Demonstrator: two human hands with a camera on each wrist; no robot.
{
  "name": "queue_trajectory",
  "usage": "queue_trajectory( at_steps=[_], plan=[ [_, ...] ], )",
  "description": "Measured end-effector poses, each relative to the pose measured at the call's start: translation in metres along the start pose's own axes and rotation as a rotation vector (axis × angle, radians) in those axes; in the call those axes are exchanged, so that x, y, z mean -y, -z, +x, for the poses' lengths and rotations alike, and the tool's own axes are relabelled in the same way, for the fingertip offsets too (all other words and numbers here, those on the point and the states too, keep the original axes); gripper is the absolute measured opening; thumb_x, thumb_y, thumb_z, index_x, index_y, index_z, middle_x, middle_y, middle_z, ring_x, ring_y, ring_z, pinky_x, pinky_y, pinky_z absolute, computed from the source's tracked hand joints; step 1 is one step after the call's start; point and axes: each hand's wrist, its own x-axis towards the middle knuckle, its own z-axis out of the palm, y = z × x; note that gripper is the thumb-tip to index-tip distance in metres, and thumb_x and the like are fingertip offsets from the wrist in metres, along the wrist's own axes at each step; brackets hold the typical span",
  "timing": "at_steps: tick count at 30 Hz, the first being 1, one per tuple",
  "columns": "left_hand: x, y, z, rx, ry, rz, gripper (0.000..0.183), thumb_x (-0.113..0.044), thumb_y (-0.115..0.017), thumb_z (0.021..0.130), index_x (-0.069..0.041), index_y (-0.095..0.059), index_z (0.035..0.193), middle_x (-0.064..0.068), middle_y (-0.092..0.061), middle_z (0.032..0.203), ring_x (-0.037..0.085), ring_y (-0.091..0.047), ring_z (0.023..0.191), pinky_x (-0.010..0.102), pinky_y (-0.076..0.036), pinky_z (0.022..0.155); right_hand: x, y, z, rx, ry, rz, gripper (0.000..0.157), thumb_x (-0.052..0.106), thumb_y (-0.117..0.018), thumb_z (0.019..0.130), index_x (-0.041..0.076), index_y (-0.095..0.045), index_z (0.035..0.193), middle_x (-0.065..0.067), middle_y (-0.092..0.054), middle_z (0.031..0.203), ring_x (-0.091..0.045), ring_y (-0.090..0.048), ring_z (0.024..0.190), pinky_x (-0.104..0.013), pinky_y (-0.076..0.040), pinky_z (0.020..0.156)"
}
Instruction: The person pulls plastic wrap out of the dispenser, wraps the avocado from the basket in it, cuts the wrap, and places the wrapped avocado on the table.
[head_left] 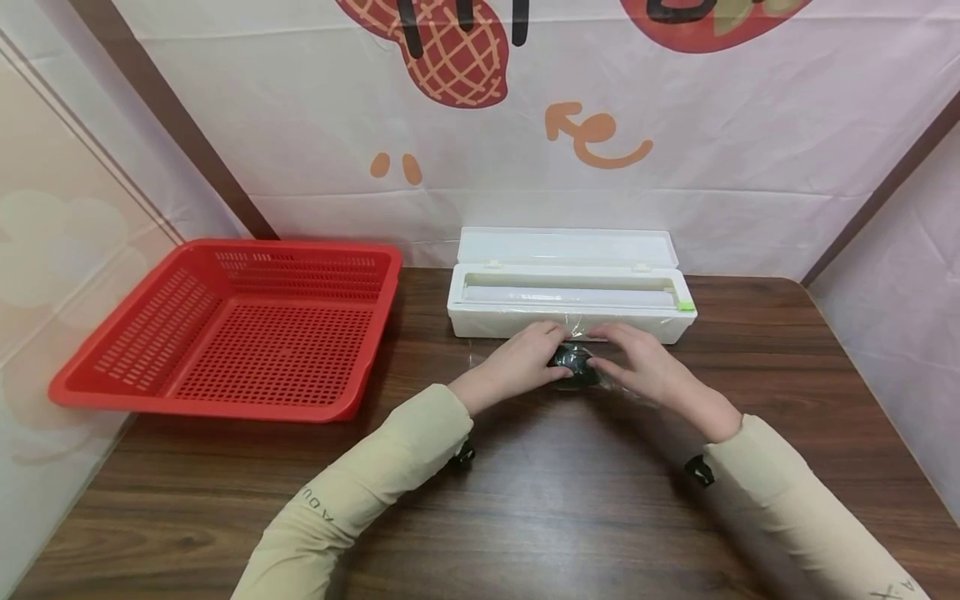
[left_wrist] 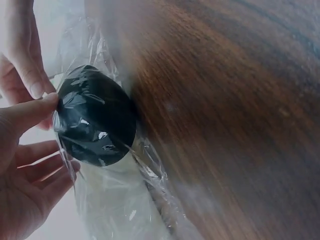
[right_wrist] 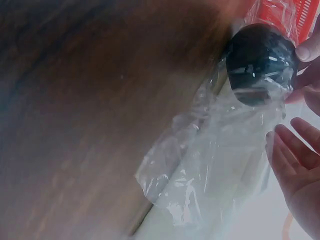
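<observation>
Item 1: dark rounded object, egg-like in outline, on the counter just in front of the white box, between both hands, w/ clear film over it (wrinkled, catching the light).

Item 2: L. hand, thumb at the object's edge, fingers round its far side; its grip is on the object through the film.

Item 3: R. hand, thumb at the object's other side, fingers loosely spread by the film; can't tell if this grip pinches anything.

Item 4: white box, long, lid up & back, pale roll inside, green tab at R. end.

Item 5: red basket, slotted sides, mesh base, to the person's L., well apart from the hands.

Item 6: white backdrop behind, w/ red & orange printed motifs.
</observation>
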Motion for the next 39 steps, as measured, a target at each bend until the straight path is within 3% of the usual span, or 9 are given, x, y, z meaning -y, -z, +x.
queue_trajectory(
  at_steps=[7, 15, 30, 36, 39],
  plan=[
    [-0.001, 0.003, 0.001, 0.009, 0.001, 0.011, 0.048, -0.031, -0.067, 0.082, -0.001, -0.054, 0.118, 0.010, -0.056, 0.115, 0.021, -0.051, 0.109, 0.030, -0.038, 0.097, -0.002, 0.005, 0.000, -0.017, 0.016, -0.010, 0.035, 0.013, -0.069, 0.080, -0.001, -0.059, 0.110, -0.014, -0.062, 0.108, -0.029, -0.058, 0.100, -0.042, -0.046, 0.086],
    [-0.004, 0.009, 0.002, 0.067, 0.020, 0.013, 0.055, -0.034, -0.063, 0.084, -0.001, -0.049, 0.126, 0.010, -0.053, 0.124, 0.022, -0.047, 0.117, 0.031, -0.035, 0.101, -0.004, 0.019, 0.001, -0.006, -0.009, -0.008, 0.035, 0.010, -0.067, 0.081, -0.004, -0.057, 0.111, -0.017, -0.061, 0.109, -0.032, -0.058, 0.098, -0.044, -0.048, 0.083],
    [-0.004, 0.015, 0.002, 0.067, 0.007, 0.033, 0.056, -0.035, -0.063, 0.084, -0.001, -0.049, 0.125, 0.010, -0.053, 0.124, 0.021, -0.048, 0.116, 0.030, -0.036, 0.100, -0.010, 0.034, 0.000, -0.024, -0.022, -0.052, 0.036, 0.011, -0.066, 0.082, -0.003, -0.056, 0.113, -0.018, -0.060, 0.111, -0.033, -0.056, 0.103, -0.046, -0.045, 0.086],
    [-0.004, 0.020, 0.007, 0.069, -0.005, 0.044, 0.053, -0.035, -0.062, 0.085, -0.002, -0.050, 0.125, 0.008, -0.055, 0.118, 0.018, -0.053, 0.104, 0.028, -0.041, 0.093, -0.013, 0.040, 0.001, -0.046, -0.013, -0.074, 0.035, 0.008, -0.066, 0.081, -0.004, -0.056, 0.112, -0.019, -0.060, 0.110, -0.035, -0.055, 0.103, -0.047, -0.044, 0.087],
    [-0.005, 0.024, 0.011, 0.082, -0.005, 0.042, 0.052, -0.033, -0.062, 0.085, -0.004, -0.050, 0.126, 0.008, -0.054, 0.121, 0.018, -0.051, 0.107, 0.028, -0.040, 0.095, -0.014, 0.043, 0.001, -0.061, -0.015, -0.088, 0.035, 0.008, -0.066, 0.081, -0.004, -0.056, 0.112, -0.019, -0.060, 0.110, -0.034, -0.055, 0.103, -0.047, -0.043, 0.088]
  ],
)
